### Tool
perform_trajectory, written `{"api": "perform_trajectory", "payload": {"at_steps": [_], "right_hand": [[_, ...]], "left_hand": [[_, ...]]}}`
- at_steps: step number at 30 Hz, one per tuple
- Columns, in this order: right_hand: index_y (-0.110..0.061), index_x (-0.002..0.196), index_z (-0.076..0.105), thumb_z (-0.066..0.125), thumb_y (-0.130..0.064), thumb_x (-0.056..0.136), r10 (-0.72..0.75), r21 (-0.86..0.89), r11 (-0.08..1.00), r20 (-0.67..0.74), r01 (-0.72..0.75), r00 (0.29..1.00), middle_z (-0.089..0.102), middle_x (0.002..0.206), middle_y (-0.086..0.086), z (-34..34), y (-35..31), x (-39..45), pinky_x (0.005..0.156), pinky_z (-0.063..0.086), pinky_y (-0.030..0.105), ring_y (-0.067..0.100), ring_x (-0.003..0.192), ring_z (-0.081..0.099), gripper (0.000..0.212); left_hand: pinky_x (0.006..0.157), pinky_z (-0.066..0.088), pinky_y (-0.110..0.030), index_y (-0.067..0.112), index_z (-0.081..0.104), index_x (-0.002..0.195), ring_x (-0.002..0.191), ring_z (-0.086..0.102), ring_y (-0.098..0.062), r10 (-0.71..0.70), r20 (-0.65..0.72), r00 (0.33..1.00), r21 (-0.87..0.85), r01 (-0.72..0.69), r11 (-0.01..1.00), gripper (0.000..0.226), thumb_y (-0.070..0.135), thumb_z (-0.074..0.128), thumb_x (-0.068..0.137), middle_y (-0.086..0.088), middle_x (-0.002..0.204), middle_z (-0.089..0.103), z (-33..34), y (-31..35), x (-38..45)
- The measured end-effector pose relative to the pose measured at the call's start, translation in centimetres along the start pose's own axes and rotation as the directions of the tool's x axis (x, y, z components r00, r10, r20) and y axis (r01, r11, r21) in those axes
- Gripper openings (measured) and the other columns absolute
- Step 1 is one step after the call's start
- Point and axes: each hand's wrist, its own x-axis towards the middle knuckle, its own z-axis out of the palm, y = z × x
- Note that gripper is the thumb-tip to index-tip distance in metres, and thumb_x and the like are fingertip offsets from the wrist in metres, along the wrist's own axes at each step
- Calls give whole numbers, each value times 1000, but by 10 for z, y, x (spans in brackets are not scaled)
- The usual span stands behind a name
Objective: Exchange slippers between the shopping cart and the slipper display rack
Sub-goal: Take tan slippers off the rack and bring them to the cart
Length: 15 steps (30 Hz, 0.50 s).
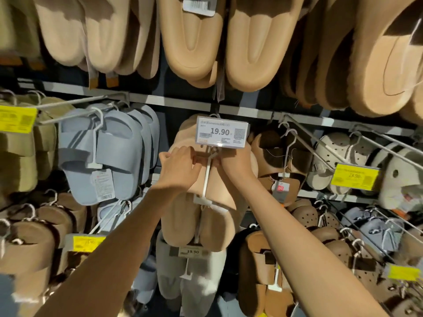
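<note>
A pair of peach-tan slippers (199, 225) on a white plastic hanger (207, 179) hangs soles-out at the middle of the display rack, just under a white price tag reading 19.90 (222, 132). My left hand (179, 167) grips the upper left edge of the pair beside the hanger's top. My right hand (237, 162) holds the upper right edge, its fingers curled behind the slipper below the tag. The hanger's hook and the peg behind the tag are hidden. No shopping cart is in view.
Grey-blue slippers (107, 154) hang to the left, brown ones (278, 165) to the right, large tan pairs (194, 37) overhead. Metal pegs (306, 145) with yellow price tags (356, 177) jut out on the right. More pairs hang in the row below.
</note>
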Motion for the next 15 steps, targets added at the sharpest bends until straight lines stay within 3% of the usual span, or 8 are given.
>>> {"api": "perform_trajectory", "payload": {"at_steps": [2,3,4,7,10,13,15], "right_hand": [[-15,108,58,52,-12,93,-81,-78,994,-91,74,993,61,102,-9,-6,1,-5,83,45,14,-5,91,54,17],[-16,109,59,52,-14,92,-130,-133,984,-110,115,985,60,108,-6,-11,0,-10,87,45,18,1,96,52,18],[-17,108,59,51,-14,91,-152,-163,978,-108,133,983,60,110,-4,-15,0,-15,86,46,18,3,96,51,19],[-10,107,58,47,-10,92,-244,-175,958,-78,227,967,57,98,-6,-22,-5,-38,73,36,-2,-4,78,46,18],[-3,90,58,50,-9,92,-301,-212,933,-20,290,954,54,84,2,-20,-12,-64,64,31,9,3,68,42,10],[1,91,58,50,-9,92,-284,-131,946,95,295,954,58,92,14,2,-25,-92,64,26,14,14,79,47,14],[4,89,60,52,-6,91,-344,-45,934,156,355,926,59,91,20,26,-41,-119,66,25,16,17,78,48,13]], "left_hand": [[94,27,-40,16,52,108,110,46,-23,-32,-22,999,44,33,998,25,28,43,89,-5,114,53,-7,4,-11],[93,28,-40,15,51,104,109,45,-24,-41,-41,998,56,43,998,21,30,44,90,-6,112,52,-10,7,-19],[91,28,-39,14,50,99,107,44,-25,-41,-62,997,59,45,997,19,30,45,91,-7,109,52,-12,8,-26],[85,28,-37,15,50,98,106,44,-26,-63,-134,989,86,75,993,17,30,47,91,-7,107,51,-25,14,-54],[84,28,-37,14,53,100,108,45,-26,-118,-177,977,142,144,979,20,30,44,92,-7,108,54,-42,15,-90],[81,35,-39,11,57,97,101,52,-30,-162,-256,953,256,228,940,36,37,34,86,-10,101,59,-68,7,-140],[82,38,-42,10,57,101,102,52,-32,-250,-278,928,339,338,878,35,36,37,89,-11,102,58,-91,-5,-182]]}}
